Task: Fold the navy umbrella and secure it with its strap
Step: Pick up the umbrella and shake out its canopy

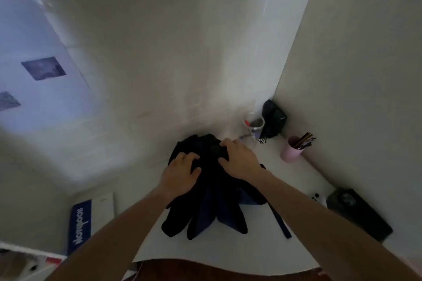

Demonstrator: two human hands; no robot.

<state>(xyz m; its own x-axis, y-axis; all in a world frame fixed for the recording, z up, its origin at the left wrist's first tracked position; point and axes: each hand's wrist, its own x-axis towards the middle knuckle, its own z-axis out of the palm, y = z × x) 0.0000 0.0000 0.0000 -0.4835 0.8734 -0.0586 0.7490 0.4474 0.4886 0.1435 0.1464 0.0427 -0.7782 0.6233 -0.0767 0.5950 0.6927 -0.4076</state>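
Observation:
The navy umbrella (212, 203) lies collapsed on the white table (262, 248), its loose canopy flaps spread toward me. My left hand (180, 174) presses on the fabric at the umbrella's left side, fingers curled into the cloth. My right hand (239, 158) grips the bunched fabric near the far end. The navy strap (282, 223) trails loose off the right side onto the table. The shaft and handle are hidden under the fabric.
A pink cup of pencils (292, 148), a clear cup (253, 128) and a black pouch (274, 118) stand in the far right corner by the walls. A dark phone (358, 212) and a small white item (318, 198) lie at right. A blue-and-white box (91, 221) is at left.

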